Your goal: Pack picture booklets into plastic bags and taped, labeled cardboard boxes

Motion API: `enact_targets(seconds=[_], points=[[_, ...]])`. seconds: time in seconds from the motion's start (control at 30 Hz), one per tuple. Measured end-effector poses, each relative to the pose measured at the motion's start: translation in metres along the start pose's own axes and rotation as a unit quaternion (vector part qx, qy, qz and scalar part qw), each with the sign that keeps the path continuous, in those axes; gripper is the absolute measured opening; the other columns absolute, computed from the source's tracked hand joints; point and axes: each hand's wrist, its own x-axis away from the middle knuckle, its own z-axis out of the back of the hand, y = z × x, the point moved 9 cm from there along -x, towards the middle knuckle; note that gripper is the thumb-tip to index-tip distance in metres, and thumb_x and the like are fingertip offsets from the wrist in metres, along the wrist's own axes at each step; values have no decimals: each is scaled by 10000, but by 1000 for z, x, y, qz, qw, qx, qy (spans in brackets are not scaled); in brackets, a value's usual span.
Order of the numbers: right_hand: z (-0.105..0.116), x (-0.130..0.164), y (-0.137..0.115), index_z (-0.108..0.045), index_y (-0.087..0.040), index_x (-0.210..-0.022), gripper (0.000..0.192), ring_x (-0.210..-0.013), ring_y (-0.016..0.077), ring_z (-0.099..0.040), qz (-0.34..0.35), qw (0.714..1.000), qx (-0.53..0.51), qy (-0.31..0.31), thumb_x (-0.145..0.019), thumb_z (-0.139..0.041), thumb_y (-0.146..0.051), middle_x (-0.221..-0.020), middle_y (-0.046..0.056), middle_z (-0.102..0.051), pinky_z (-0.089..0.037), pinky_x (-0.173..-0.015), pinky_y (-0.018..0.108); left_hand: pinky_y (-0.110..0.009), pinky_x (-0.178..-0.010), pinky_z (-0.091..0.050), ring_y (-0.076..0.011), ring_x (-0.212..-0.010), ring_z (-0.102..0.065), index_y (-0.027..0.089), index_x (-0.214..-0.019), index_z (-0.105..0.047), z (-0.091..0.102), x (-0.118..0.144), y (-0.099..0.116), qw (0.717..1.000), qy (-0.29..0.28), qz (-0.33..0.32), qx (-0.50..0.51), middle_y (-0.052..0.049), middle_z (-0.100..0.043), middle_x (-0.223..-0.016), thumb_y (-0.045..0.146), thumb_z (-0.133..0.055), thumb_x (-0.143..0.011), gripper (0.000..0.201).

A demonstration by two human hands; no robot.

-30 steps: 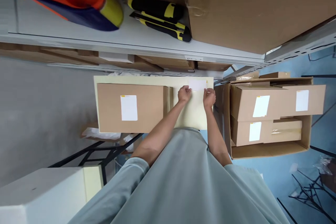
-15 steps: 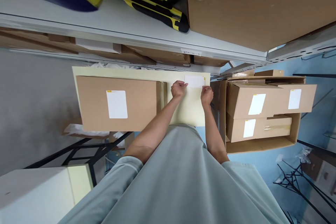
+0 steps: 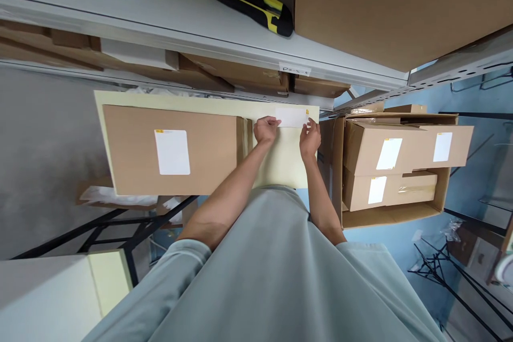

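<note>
Both bare forearms reach forward, nearly parallel. The left hand [image 3: 265, 130] is curled, fingertips pinching; the right hand [image 3: 310, 139] is likewise curled, fingertips pinching, just beside it.

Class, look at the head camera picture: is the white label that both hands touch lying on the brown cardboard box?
No, the white label lies on the pale table, right of the cardboard box.

A grey metal shelving rack [image 3: 192, 37] spans the top, above a pale yellow tabletop [image 3: 280, 163]. The floor is blue [image 3: 476, 181] on the right, grey concrete [image 3: 44, 133] on the left. Black metal frame legs [image 3: 120, 230] stand below.
</note>
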Motion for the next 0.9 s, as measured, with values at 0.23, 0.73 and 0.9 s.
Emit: enact_targets(seconds=[0.23, 0.73, 0.9], points=[[-8, 4, -35, -739, -161, -1282, 340, -1283, 274, -687, 72, 996, -58, -6, -1052, -690, -406, -1331, 167, -731, -547, -1141, 394, -397, -979, -585, -252, -986, -767, 220, -928, -846, -2, 37, 46, 988, -39, -139, -56, -75, -826, -1145, 288, -786, -869, 109], [84, -47, 24, -725, -172, -1135, 253, -1016, 239, -781, -58, 997, 29, 41, -1139, -517, -316, -1084, 107, -815, -562, -938, 322, -447, -1409, -253, -348, -1724, -272, 117, -1729, -411, -108, 46, 72, 816, -289, -350, -358, -168, -306, -1846, 245, -768, -930, 885], [83, -40, 26, -708, -162, -1164, 255, -1098, 283, -776, -83, 993, 78, 42, -1158, -515, -328, -1159, 127, -808, -577, -941, 364, -505, -1413, -213, -364, -1749, -172, 88, -1771, -297, -137, 38, 60, 753, -332, -366, -434, -184, -184, -1874, 192, -680, -955, 907]])
